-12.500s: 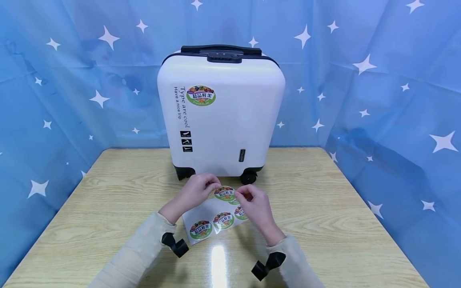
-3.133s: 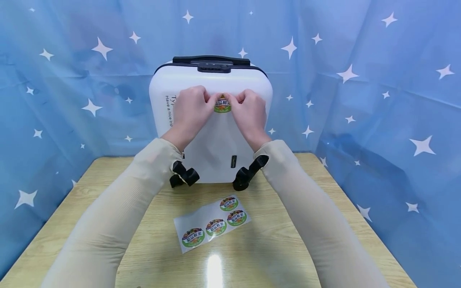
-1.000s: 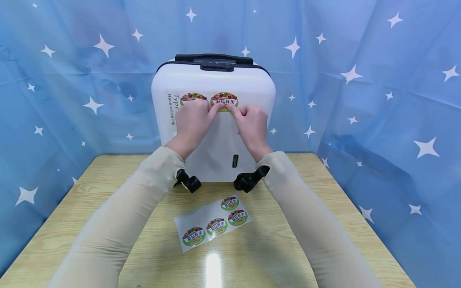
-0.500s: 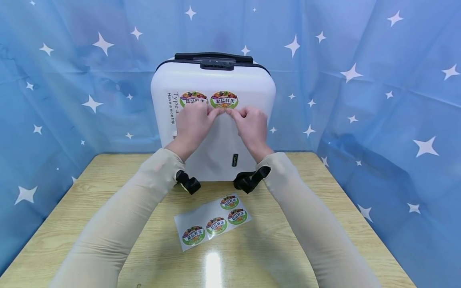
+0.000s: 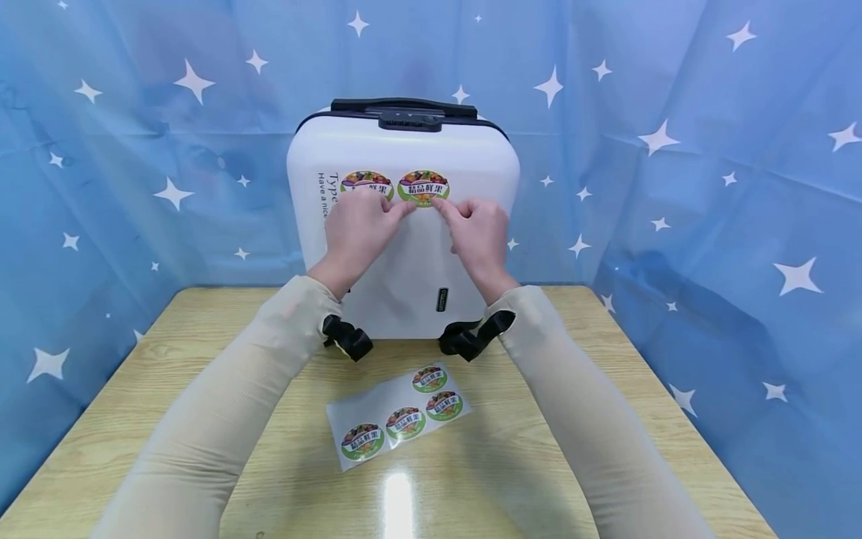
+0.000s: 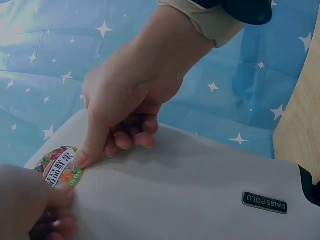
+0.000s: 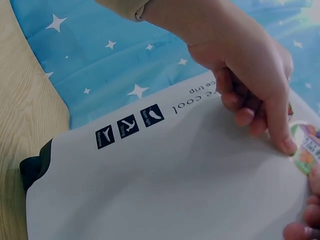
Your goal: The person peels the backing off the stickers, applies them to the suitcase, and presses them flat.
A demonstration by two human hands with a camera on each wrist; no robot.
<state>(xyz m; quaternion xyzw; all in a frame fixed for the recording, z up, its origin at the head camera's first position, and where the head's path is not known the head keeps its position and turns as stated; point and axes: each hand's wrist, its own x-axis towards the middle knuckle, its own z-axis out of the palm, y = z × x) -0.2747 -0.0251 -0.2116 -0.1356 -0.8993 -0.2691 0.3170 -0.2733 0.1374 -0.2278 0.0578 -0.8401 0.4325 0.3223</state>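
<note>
A white suitcase (image 5: 404, 262) stands upright, its front facing me. An oval fruit sticker (image 5: 423, 186) lies on its upper front. My left hand (image 5: 358, 230) has its thumb tip (image 7: 286, 145) on the sticker's lower left edge, the other fingers loosely bent. From the right side, my right hand (image 5: 481, 233) touches the sticker's lower edge with its thumb (image 6: 82, 157), fingers loosely bent too. Another fruit sticker (image 5: 367, 180) sits to the left, partly covered by my left hand. Most of the suitcase's printed text is hidden behind that hand.
On the wooden table (image 5: 539, 479), in front of the suitcase, lies a sticker sheet (image 5: 367, 406) bearing several more fruit stickers. A blue curtain (image 5: 222, 187) with white stars surrounds the back and sides.
The sticker was lifted from the sheet, carried up and laid on the suitcase beside the first one. Both thumbs then moved down to its lower edge, and just now drew slightly apart.
</note>
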